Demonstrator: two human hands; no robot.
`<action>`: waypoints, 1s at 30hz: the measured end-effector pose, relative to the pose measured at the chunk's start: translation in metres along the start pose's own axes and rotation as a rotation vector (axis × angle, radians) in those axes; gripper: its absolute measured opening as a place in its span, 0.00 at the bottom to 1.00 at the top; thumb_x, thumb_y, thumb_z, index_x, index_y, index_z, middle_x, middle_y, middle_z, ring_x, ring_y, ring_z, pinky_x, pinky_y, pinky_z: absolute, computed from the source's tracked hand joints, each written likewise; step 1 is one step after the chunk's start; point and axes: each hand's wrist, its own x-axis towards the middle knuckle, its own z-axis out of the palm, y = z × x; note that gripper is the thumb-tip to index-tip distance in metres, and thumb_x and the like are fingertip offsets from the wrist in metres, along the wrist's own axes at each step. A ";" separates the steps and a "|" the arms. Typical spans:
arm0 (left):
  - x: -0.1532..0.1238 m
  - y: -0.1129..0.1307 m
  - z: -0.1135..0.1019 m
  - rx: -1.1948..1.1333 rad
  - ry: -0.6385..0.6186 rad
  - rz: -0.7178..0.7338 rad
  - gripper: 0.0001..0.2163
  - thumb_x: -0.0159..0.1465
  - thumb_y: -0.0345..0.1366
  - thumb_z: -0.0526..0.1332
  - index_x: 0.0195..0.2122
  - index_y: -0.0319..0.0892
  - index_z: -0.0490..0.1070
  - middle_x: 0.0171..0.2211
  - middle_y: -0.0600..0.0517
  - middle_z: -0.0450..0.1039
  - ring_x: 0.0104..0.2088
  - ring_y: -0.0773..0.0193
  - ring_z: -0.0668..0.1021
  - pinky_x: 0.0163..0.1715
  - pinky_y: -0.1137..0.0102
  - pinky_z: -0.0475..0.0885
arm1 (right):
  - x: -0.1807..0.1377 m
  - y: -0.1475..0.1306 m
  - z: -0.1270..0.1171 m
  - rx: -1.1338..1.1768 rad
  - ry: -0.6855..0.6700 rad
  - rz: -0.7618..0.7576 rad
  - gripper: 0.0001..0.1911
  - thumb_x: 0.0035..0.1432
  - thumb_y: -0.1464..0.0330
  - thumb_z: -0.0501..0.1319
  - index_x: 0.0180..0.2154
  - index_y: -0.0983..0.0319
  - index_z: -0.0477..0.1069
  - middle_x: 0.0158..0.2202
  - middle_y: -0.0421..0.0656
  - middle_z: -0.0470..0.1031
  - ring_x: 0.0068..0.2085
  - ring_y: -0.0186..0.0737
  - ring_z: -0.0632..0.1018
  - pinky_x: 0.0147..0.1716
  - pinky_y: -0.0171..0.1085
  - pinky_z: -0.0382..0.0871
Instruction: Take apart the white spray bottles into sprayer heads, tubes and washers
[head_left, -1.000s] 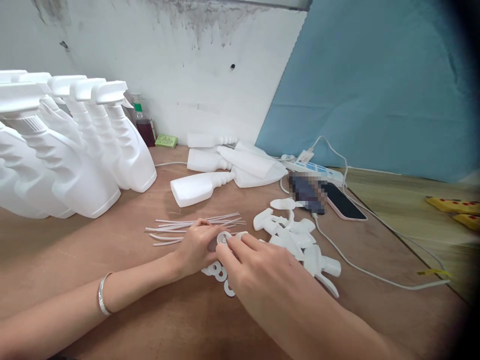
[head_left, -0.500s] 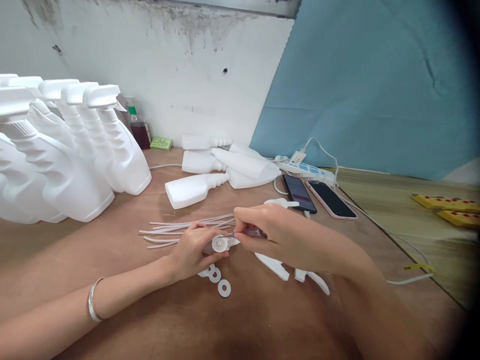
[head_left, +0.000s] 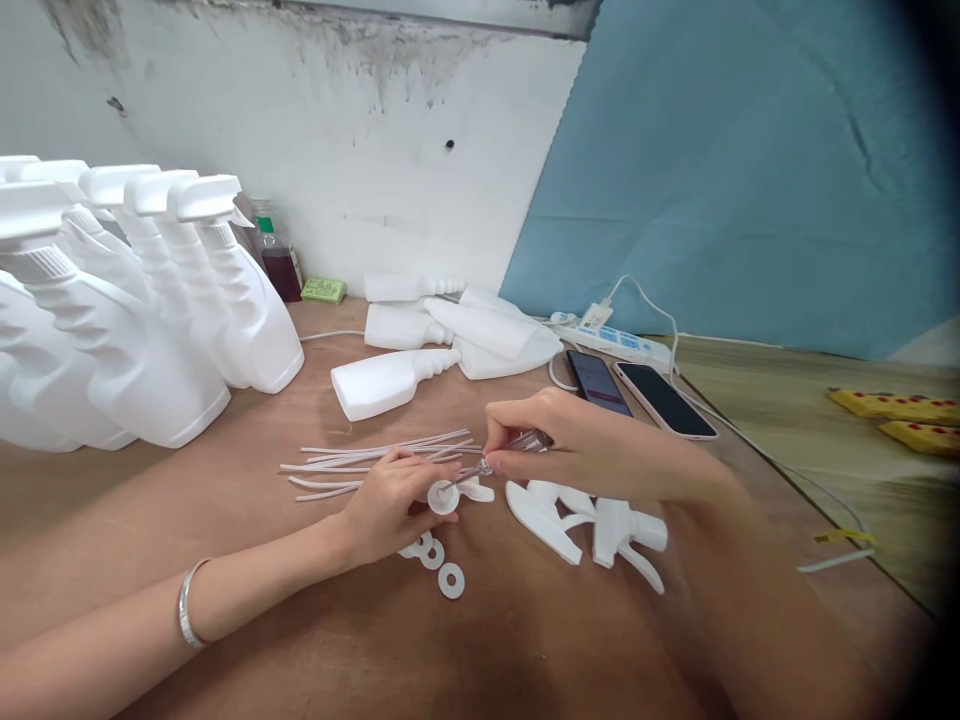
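Observation:
My left hand is closed around a white trigger spray head, its round end facing me. In my right hand is a screwdriver with a clear handle; its thin metal shaft slants down to the spray head's round end. Just below my left hand lie several white ring washers, and behind it several thin white tubes. More white trigger spray heads rest on the table below my right hand. My left fingers partly cover the spray head.
White spray bottles with heads on stand at the left. Several bottles without heads lie at the back of the table. Two phones, a power strip and cables are at the right. A dark-liquid bottle stands by the wall.
My right hand has drawn back slightly up and right with the screwdriver, so its shaft now shows. The spray head in my left hand has tilted, and its round end looks more open.

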 end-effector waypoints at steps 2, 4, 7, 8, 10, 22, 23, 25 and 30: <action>0.000 -0.001 0.000 0.006 0.013 -0.036 0.15 0.58 0.40 0.61 0.45 0.42 0.66 0.37 0.51 0.76 0.37 0.62 0.76 0.40 0.67 0.64 | -0.003 -0.005 0.001 -0.050 0.047 -0.006 0.08 0.57 0.68 0.51 0.28 0.62 0.64 0.23 0.36 0.68 0.23 0.29 0.65 0.22 0.30 0.55; 0.000 0.000 -0.001 0.008 0.019 -0.067 0.14 0.58 0.42 0.60 0.43 0.41 0.67 0.35 0.51 0.76 0.36 0.62 0.76 0.39 0.67 0.65 | -0.006 -0.014 0.005 -0.135 0.119 -0.027 0.07 0.56 0.69 0.52 0.27 0.62 0.64 0.23 0.36 0.68 0.24 0.29 0.66 0.23 0.30 0.55; 0.000 0.002 -0.003 0.001 0.030 -0.092 0.12 0.58 0.41 0.60 0.41 0.41 0.68 0.34 0.51 0.76 0.34 0.62 0.76 0.39 0.67 0.65 | -0.010 -0.025 0.012 -0.299 0.190 -0.037 0.07 0.57 0.71 0.52 0.27 0.62 0.63 0.23 0.37 0.68 0.25 0.31 0.68 0.23 0.31 0.54; 0.001 0.002 -0.003 0.002 0.036 -0.096 0.12 0.58 0.41 0.59 0.41 0.41 0.68 0.34 0.51 0.76 0.34 0.63 0.76 0.38 0.67 0.65 | -0.010 -0.027 0.014 -0.349 0.194 -0.040 0.07 0.57 0.71 0.52 0.27 0.62 0.62 0.23 0.37 0.68 0.25 0.31 0.68 0.23 0.31 0.54; 0.001 0.003 -0.004 0.007 0.045 -0.101 0.11 0.59 0.40 0.59 0.40 0.41 0.68 0.33 0.51 0.76 0.33 0.62 0.75 0.37 0.67 0.65 | -0.009 -0.029 0.021 -0.441 0.196 -0.069 0.08 0.57 0.72 0.51 0.26 0.62 0.61 0.22 0.38 0.68 0.23 0.31 0.67 0.22 0.31 0.53; 0.001 0.003 -0.003 -0.020 0.049 -0.166 0.07 0.59 0.37 0.58 0.37 0.41 0.68 0.32 0.52 0.75 0.33 0.62 0.74 0.36 0.67 0.66 | 0.004 -0.030 0.034 -0.415 0.204 -0.124 0.07 0.54 0.76 0.52 0.25 0.63 0.60 0.25 0.38 0.68 0.24 0.30 0.66 0.22 0.32 0.52; 0.001 0.004 -0.004 -0.024 0.030 -0.153 0.08 0.59 0.38 0.58 0.38 0.41 0.68 0.34 0.51 0.75 0.34 0.62 0.75 0.36 0.67 0.65 | 0.004 -0.026 0.027 -0.309 0.179 -0.085 0.07 0.55 0.75 0.52 0.25 0.63 0.60 0.24 0.37 0.68 0.24 0.29 0.66 0.22 0.31 0.54; 0.001 0.004 -0.005 -0.027 0.003 -0.123 0.11 0.59 0.39 0.58 0.41 0.41 0.67 0.35 0.50 0.75 0.35 0.60 0.75 0.37 0.66 0.65 | 0.005 -0.017 0.014 -0.120 0.140 -0.030 0.07 0.56 0.71 0.52 0.26 0.63 0.61 0.24 0.36 0.68 0.23 0.28 0.66 0.22 0.29 0.55; 0.001 0.003 -0.004 -0.015 -0.020 -0.136 0.14 0.59 0.40 0.58 0.45 0.41 0.65 0.36 0.47 0.74 0.36 0.58 0.74 0.37 0.64 0.65 | 0.007 0.000 0.005 0.092 0.084 0.007 0.08 0.56 0.68 0.52 0.27 0.63 0.63 0.23 0.37 0.67 0.22 0.27 0.64 0.19 0.28 0.55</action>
